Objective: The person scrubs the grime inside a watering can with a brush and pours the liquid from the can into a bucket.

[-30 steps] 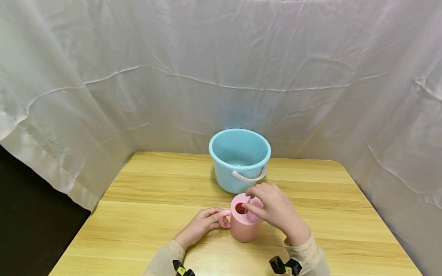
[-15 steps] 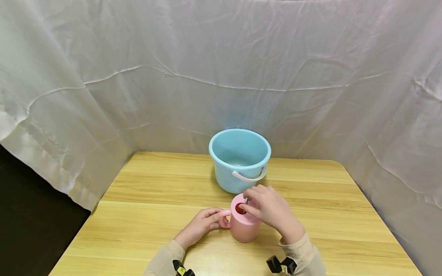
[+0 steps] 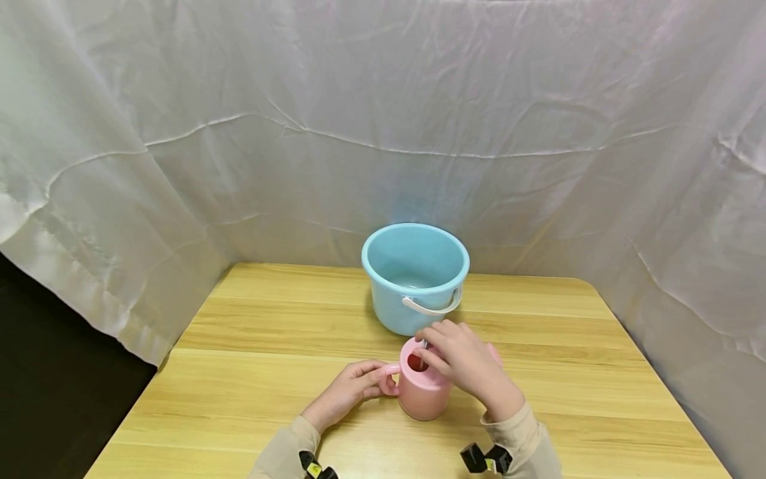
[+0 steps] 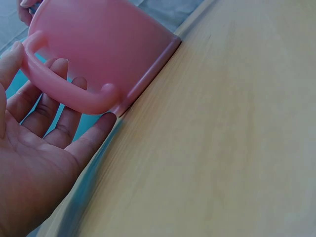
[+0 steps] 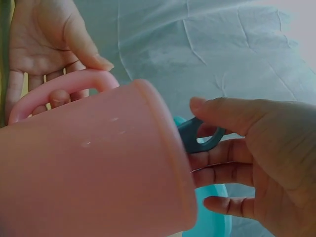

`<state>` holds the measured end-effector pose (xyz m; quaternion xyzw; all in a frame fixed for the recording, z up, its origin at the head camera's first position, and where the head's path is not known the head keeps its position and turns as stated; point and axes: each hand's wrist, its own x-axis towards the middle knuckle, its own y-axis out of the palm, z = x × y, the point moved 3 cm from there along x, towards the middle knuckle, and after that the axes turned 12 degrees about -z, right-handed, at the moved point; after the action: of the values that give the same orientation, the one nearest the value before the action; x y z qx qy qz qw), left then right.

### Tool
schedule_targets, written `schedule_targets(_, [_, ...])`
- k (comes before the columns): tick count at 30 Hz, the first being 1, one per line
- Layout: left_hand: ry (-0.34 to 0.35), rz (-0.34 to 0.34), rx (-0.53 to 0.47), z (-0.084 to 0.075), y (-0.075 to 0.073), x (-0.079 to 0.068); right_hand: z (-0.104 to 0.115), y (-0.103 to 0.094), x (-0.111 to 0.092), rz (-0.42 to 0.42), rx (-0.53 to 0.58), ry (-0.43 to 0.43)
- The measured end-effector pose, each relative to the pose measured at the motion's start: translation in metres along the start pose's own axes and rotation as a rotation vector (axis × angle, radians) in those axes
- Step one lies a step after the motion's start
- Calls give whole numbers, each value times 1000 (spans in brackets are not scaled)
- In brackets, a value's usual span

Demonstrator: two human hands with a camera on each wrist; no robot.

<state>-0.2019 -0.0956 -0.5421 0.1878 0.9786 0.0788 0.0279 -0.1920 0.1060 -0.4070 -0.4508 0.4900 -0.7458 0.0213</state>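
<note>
A pink watering can [image 3: 421, 398] stands upright on the table, a round opening with a red inside in its top. On its left, my left hand [image 3: 352, 391] holds the loop handle [image 4: 64, 91], thumb on one side and fingers behind it. My right hand [image 3: 469, 362] is over the top, thumb and fingers pinching a grey looped handle [image 5: 201, 136] that goes down into the opening. The part of that tool inside the can is hidden, so I cannot tell its kind. Part of the pink spout [image 3: 494, 354] shows beyond the right hand.
Right behind the can stands a light blue bucket [image 3: 395, 307] with a white carrying handle [image 3: 432, 311] hanging at its front. The wooden table [image 3: 269, 346] is bordered at the back and sides by a pale curtain [image 3: 383, 133].
My right hand has shifted a little left over the can, and the grey handle has moved with it. The spout's end now shows. My left hand, the can and the bucket stay put.
</note>
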Motion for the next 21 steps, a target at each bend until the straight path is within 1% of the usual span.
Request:
schedule_targets(7, [0,0,-1,-1,0,0,4,-6,-1,62,-31,23])
schedule_targets(10, [-2,0,-3,0,0,0,5,-10,-1,68,-49,34])
schedule_targets(13, [-3,-1,-4,0,0,0,7,-15,0,48,-48,25])
schedule_targets(21, [0,-5,-1,0,1,1,6,-29,2,-63,-1,-20])
